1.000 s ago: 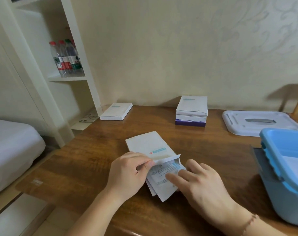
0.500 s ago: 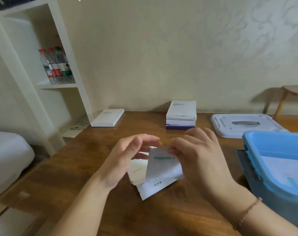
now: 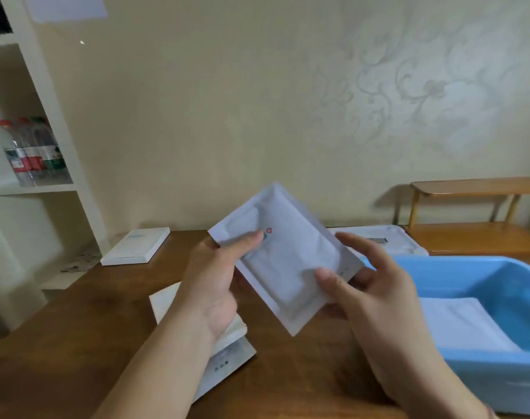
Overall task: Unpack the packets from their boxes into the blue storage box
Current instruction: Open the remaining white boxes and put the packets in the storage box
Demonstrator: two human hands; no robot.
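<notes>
A white sealed packet (image 3: 284, 264) is held up above the wooden table, tilted. My left hand (image 3: 218, 279) pinches its upper left edge with the thumb on top. My right hand (image 3: 369, 285) grips its lower right corner, thumb on the front. Below my left wrist lies the opened white box (image 3: 173, 300) with a leaflet (image 3: 227, 364) under it. The blue storage box (image 3: 499, 367) stands at the right with a white packet (image 3: 460, 322) lying inside.
A white box (image 3: 136, 246) lies at the table's back left. The storage box's white lid (image 3: 399, 240) rests behind the packet. A white shelf with water bottles (image 3: 30, 152) stands at the left. A wooden bench (image 3: 475, 189) is at the back right.
Both hands pulled the packet out of the box and lifted it off the table. The box and leaflet stay on the table. The camera tilted up.
</notes>
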